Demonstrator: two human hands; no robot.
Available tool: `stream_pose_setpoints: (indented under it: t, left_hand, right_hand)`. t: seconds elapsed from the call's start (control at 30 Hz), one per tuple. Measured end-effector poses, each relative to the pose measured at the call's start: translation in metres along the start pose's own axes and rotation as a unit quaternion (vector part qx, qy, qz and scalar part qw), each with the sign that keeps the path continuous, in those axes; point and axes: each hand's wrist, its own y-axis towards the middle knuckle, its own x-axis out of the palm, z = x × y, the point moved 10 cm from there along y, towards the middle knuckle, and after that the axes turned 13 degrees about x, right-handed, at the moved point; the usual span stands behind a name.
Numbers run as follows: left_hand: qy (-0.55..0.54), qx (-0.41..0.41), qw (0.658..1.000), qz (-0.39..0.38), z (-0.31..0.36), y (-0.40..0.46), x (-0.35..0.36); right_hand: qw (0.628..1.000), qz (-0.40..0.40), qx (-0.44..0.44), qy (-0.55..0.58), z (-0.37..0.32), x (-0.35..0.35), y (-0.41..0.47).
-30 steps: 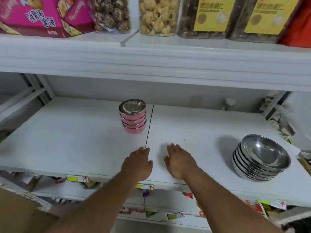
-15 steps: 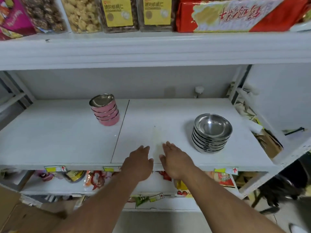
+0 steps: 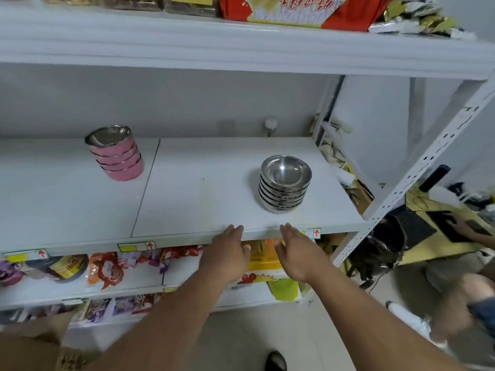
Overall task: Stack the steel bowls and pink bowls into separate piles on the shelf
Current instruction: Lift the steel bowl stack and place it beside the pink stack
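A pile of several pink bowls (image 3: 119,160) with steel insides stands on the white shelf (image 3: 187,199), left of its seam. A pile of several steel bowls (image 3: 284,184) stands at the right of the same shelf. My left hand (image 3: 227,254) and my right hand (image 3: 297,253) hover palm down just in front of the shelf's front edge, between the two piles. Both hands hold nothing and their fingers are spread. Neither hand touches a bowl.
An upper shelf (image 3: 241,46) carries snack packs and juts out overhead. A lower shelf (image 3: 80,287) holds snack packets. A perforated white upright (image 3: 417,167) stands at the right. Another person's leg (image 3: 460,298) and hand (image 3: 460,227) are at the far right. A cardboard box (image 3: 29,352) sits bottom left.
Both hands have drawn back from the shelf surface to just past its front edge. The view has swung right and pulled away, so both piles appear further left.
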Motion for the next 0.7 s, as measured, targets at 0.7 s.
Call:
stream_pose_setpoints:
  t: [0.7]
  left_hand:
    - [-0.420,-0.176,0.854,0.253,0.017,0.121,0.022]
  right_hand:
    - [0.861,-0.105,0.123,0.482,0.113,-0.056,0.141]
